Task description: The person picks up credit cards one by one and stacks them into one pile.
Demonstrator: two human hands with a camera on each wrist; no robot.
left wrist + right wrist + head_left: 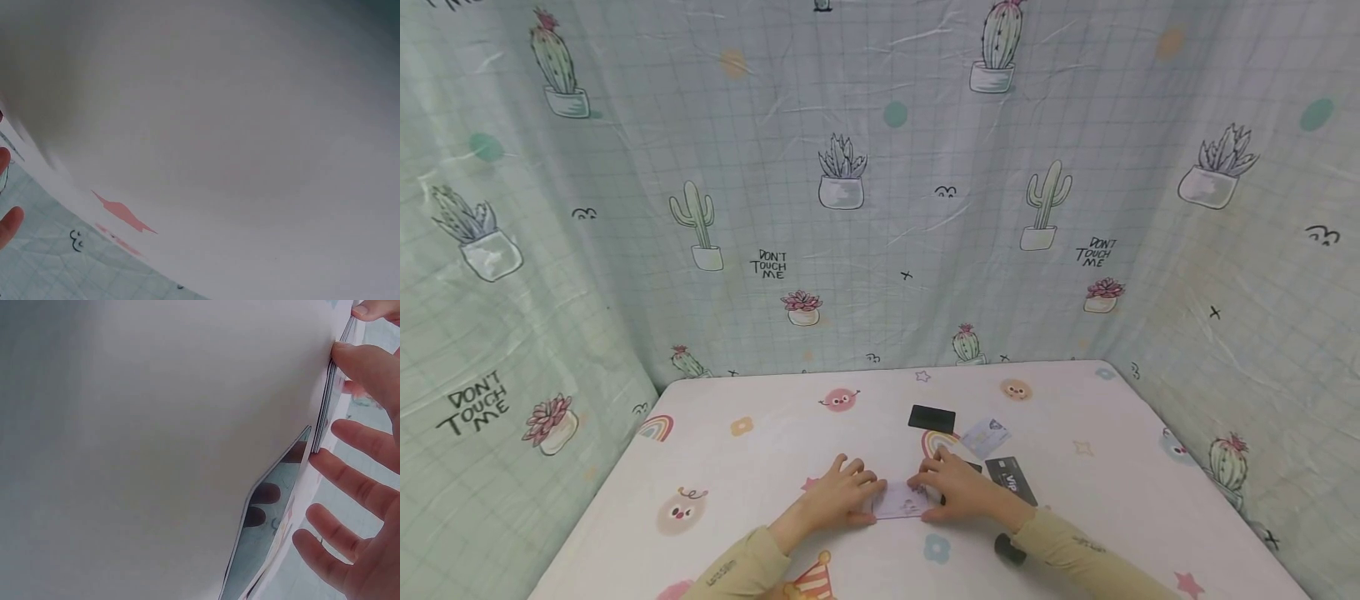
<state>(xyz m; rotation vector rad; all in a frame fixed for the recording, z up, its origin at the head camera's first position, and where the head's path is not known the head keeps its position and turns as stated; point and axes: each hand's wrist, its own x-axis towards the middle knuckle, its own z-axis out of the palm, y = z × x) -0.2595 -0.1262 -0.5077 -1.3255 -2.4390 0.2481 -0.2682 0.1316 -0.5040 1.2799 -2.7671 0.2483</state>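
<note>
A small stack of cards [898, 502], pale purple on top, lies on the table between both hands. My left hand [837, 495] holds its left side, thumb at the near corner and a finger at the far one. On the right side, my right hand [964, 487] pinches it the same way. Several thin layers of the stack [324, 406] show edge-on in the right wrist view, between the right thumb and a finger. A glossy dark card [275, 500] lies beside it, reflecting fingers; the right hand partly covers it in the head view. Only fingertips [10, 226] appear in the left wrist view.
To the right lie a grey VIP card [1011, 480] and a light blue card [987, 437]. A black card [932, 418] is farther back. Near the right forearm sits a small black object [1009, 549]. Patterned curtains [880, 250] surround the white printed table [745, 458].
</note>
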